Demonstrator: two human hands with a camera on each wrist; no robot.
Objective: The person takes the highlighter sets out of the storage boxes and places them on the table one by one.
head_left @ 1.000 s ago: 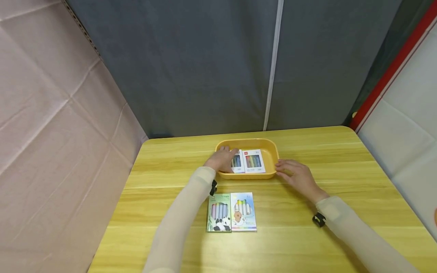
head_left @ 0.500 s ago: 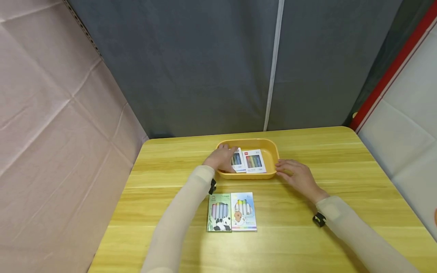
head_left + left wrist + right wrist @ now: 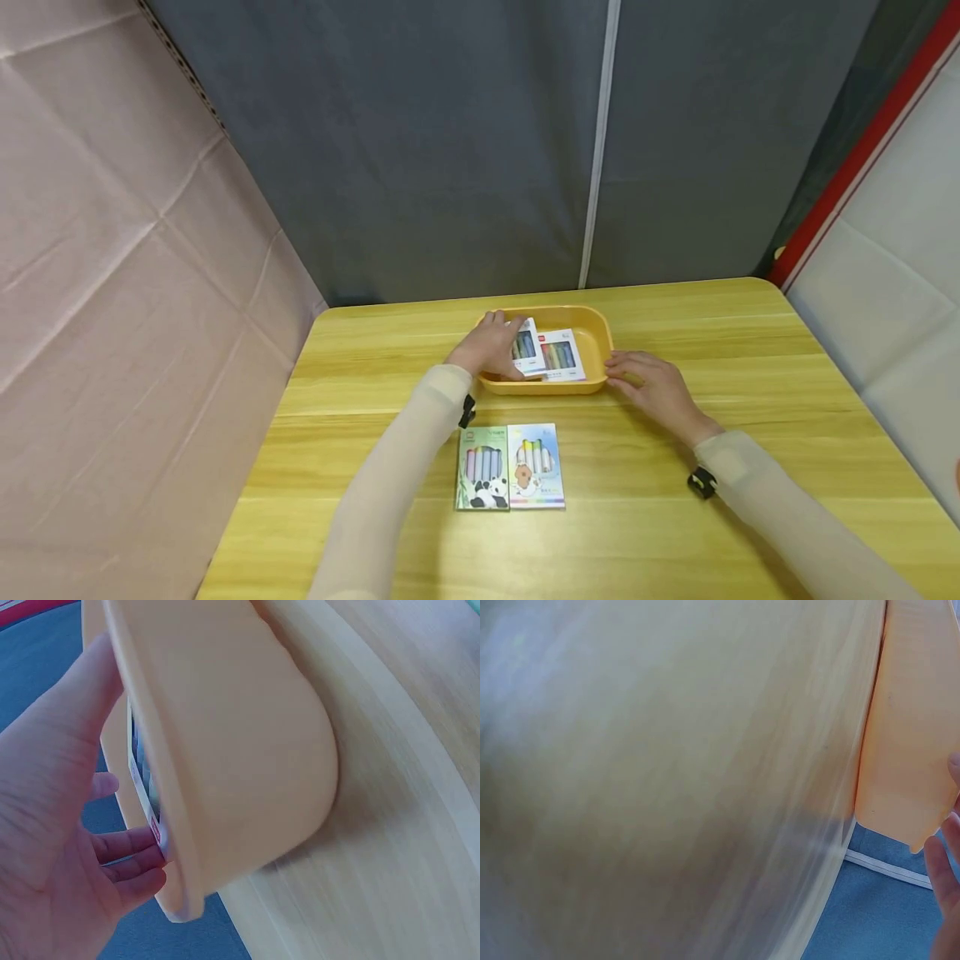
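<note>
My left hand [image 3: 489, 343] grips a white crayon box [image 3: 531, 350] at the left end of a yellow plastic basket [image 3: 495, 387]. That box is tilted and overlaps a second white crayon box [image 3: 564, 360] lying flat beside it; both have windows showing coloured sticks. In the left wrist view, the fingers [image 3: 139, 866] are at the box's end inside the basket rim, and the basket wall hides most of the box. My right hand [image 3: 652, 385] holds the basket's right rim with thumb and fingertips, seen at the edge of the right wrist view.
In front of the basket, a green marker box [image 3: 482, 471] with a panda and a pale blue marker box [image 3: 536, 467] with a bear lie side by side on the wooden table [image 3: 637, 517]. A dark grey curtain [image 3: 450, 167] hangs behind the table's far edge.
My left hand has raised and tilted the left crayon box and shifted it slightly right over its neighbour. The right hand and the two front boxes have stayed put.
</note>
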